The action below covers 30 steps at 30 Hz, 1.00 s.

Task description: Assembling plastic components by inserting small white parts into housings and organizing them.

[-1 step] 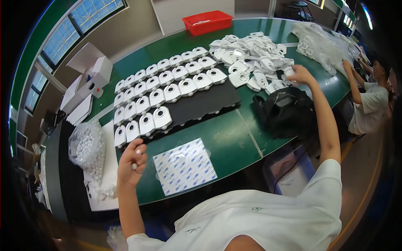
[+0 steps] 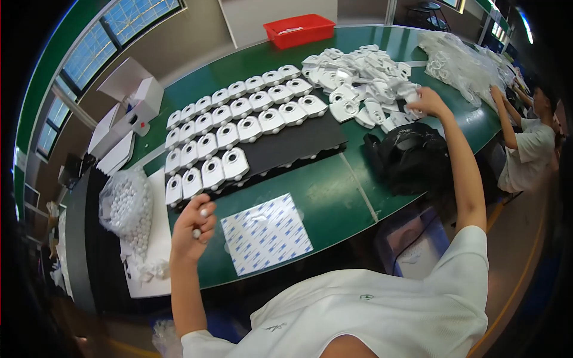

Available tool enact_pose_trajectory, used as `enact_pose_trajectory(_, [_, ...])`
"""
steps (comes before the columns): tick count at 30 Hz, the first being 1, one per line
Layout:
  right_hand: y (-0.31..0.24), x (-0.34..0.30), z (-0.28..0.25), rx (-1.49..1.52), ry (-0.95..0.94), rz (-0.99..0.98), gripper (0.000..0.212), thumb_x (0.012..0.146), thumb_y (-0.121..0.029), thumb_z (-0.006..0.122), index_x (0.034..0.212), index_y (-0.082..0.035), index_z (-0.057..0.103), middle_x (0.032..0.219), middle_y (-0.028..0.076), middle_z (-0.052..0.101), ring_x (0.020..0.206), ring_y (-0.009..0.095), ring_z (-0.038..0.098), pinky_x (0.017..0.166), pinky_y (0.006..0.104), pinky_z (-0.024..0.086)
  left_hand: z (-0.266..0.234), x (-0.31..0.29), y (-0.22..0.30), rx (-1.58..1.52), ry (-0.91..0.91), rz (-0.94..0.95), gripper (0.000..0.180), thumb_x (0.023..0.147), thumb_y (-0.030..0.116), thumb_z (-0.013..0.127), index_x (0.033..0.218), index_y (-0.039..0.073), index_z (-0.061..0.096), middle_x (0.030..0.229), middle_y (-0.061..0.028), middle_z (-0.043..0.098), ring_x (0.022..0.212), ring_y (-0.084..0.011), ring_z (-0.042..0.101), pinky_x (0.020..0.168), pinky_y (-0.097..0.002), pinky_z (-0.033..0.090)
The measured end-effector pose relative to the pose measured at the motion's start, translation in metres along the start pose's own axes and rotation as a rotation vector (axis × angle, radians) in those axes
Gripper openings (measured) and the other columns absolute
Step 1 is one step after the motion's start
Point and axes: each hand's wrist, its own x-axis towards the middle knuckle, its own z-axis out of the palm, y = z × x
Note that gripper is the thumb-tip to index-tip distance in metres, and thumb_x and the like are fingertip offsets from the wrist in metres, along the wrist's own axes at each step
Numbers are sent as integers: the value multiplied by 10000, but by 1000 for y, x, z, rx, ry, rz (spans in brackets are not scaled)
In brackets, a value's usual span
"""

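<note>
Small white balls [image 2: 197,233] sit in the curled fingers of my left hand [image 2: 192,230], which is raised at the near left corner of a black board [image 2: 286,138]. Rows of white plastic housings [image 2: 237,108], each with a dark-ringed round hole, stand on that board. At the right, my right hand [image 2: 431,102] reaches to the near edge of a heaped pile of similar white housings [image 2: 373,80]. Its fingers are bent around a white housing [image 2: 410,96], partly hidden by them.
A sheet with blue marks [image 2: 267,234] lies on the green table before me. Left stands a clear bag of white balls [image 2: 126,200]; right, a black bag [image 2: 407,156]. A red bin [image 2: 299,31] and plastic bag [image 2: 456,65] are farther off. Another person [image 2: 531,146] works at right.
The whole view has shifted slightly. My left hand has turned a little, and the balls in it show more clearly. My right hand stays at the pile's edge.
</note>
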Motion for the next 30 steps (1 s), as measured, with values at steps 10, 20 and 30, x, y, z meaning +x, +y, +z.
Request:
enact_pose_trajectory(10, [-170,-134,33,436,293,-468,573,617,-256,770,1048,-11,483,896,102,557,807,160,537,749,286,443,9,29,-19,164,-73,-63,202,902,225,505,983,42,479,705,15,464,487,-11,292,359,-145,196])
enact_pose_trajectory(20, [-189,-233,105,781,55,-407,192,682,-10,691,840,-13,582,748,9,583,641,34,498,572,185,404,15,47,-46,28,-152,64,338,883,258,550,1142,47,499,750,25,481,487,-13,294,360,-142,214])
enact_pose_trajectory(30, [-233,-242,127,1023,-38,-539,134,727,12,667,844,6,603,767,-11,561,707,47,511,614,179,396,-1,50,-46,4,-82,243,192,833,139,617,992,62,543,888,-54,581,477,-9,324,354,-143,228])
